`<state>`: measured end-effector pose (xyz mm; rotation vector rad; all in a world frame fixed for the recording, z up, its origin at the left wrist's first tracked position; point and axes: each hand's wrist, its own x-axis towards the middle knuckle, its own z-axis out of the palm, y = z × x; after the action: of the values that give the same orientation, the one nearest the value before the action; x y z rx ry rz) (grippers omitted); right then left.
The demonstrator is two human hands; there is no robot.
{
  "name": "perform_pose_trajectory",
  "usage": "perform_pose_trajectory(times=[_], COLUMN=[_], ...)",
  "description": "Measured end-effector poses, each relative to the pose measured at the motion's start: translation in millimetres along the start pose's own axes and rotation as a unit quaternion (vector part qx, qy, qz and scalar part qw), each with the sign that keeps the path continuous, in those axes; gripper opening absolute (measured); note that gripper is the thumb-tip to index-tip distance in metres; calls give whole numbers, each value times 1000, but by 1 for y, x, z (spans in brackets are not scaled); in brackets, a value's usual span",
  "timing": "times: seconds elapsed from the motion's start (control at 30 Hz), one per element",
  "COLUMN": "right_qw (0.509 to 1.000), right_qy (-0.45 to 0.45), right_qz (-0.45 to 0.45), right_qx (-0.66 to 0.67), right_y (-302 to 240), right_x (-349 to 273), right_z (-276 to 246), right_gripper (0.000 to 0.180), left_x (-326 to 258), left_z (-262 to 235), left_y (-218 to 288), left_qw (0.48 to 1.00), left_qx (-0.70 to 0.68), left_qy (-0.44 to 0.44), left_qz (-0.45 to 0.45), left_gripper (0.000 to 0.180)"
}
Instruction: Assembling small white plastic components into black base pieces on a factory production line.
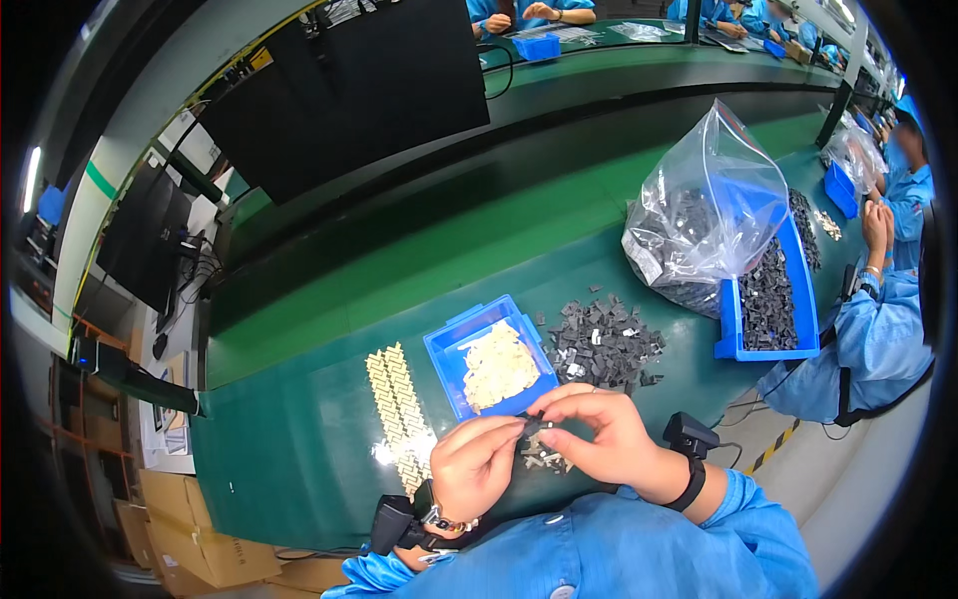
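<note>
We note both hands working together at the near side of the green bench (299, 449), meeting over a small dark part (537, 424). The left hand (469, 464) pinches it from the left, fingertips drawn together; the fingers of the right hand (609, 429) close on it from the other side, thumb below and forefinger above. The part sits between the two sets of fingertips, just in front of the blue tray (442, 367); its finer shape is too small for us to make out. Below the hands we see loose pale pieces (544, 459), partly covered by the fingers. The tray stands a little askew and holds a pile of flat cream pieces (499, 364). Left of it, cream strips (397, 399) lie in a slanting, herringbone-like pattern, with glare over the near end. Right of the tray we record a spread heap of black parts (609, 344), with a few whitish bits among them. Farther right, a clear plastic bag (689, 230) of dark contents leans against a larger blue bin (766, 354), itself loaded with more black parts. Beyond that bin, at the right, a co-worker in blue (878, 339) sits at the bench.
</note>
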<state>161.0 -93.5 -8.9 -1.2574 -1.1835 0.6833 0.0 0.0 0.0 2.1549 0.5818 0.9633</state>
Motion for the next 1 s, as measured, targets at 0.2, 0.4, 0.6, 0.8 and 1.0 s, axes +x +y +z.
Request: perform_pose_trajectory(times=[0.2,0.4,0.6,0.8,1.0], right_qw=[959,971,979,982,982], right_qy=[25,0,-41,-40,-52], right_qz=[133,163,170,165,167], right_qx=[250,177,102,81,73], right_y=[5,3,-5,-4,-7], right_x=[4,5,10,9,11], right_z=[10,6,1,1,-1], right_gripper=[6,6,4,5,6], left_x=[5,4,3,3,3], left_z=[-5,-3,-3,-3,-3], left_y=[-4,-5,-6,-4,-4], left_qw=[998,998,999,999,999], left_qx=[37,43,38,35,45], left_qy=[13,21,13,6,-1], left_qz=[39,32,30,12,15], left_gripper=[15,14,17,18,15])
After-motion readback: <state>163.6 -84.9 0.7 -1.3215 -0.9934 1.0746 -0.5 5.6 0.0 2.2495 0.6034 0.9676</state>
